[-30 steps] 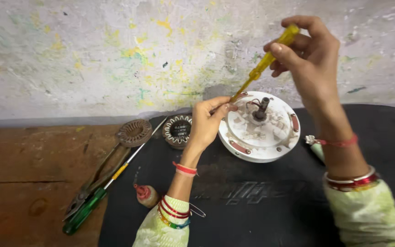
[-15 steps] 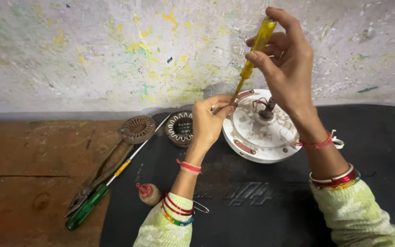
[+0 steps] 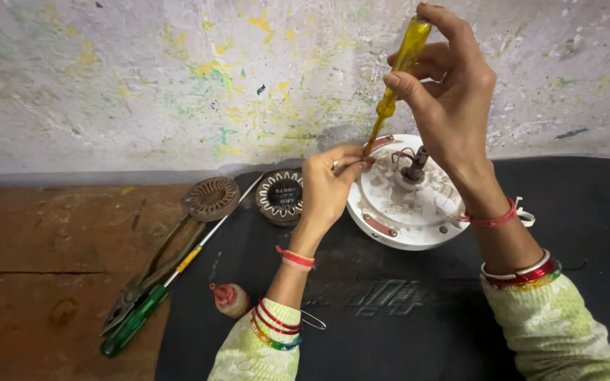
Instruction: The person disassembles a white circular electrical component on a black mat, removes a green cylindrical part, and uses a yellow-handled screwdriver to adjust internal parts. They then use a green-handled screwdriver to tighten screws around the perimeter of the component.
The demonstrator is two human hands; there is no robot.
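Observation:
A round white fan motor housing [image 3: 404, 212] with a dark centre shaft lies on a black rubber mat [image 3: 404, 303] against the wall. My right hand [image 3: 450, 92] grips the yellow handle of a screwdriver [image 3: 398, 67], held almost upright, its tip down at the housing's left rim. My left hand [image 3: 330, 185] pinches its fingertips around the screwdriver's tip at that rim; what they pinch is too small to see. Both wrists carry red bangles.
A wound stator ring [image 3: 282, 196] sits left of the housing, a rusty round part [image 3: 212, 197] further left. Pliers [image 3: 151, 271] and a green-handled screwdriver [image 3: 151, 300] lie on the wooden bench [image 3: 44, 275]. A small red-capped bottle [image 3: 229, 299] stands on the mat. A paint-spattered wall [image 3: 142, 77] runs behind.
My right hand has swung the screwdriver from a slant to nearly upright and moved left and higher. My left hand stays at the housing's rim.

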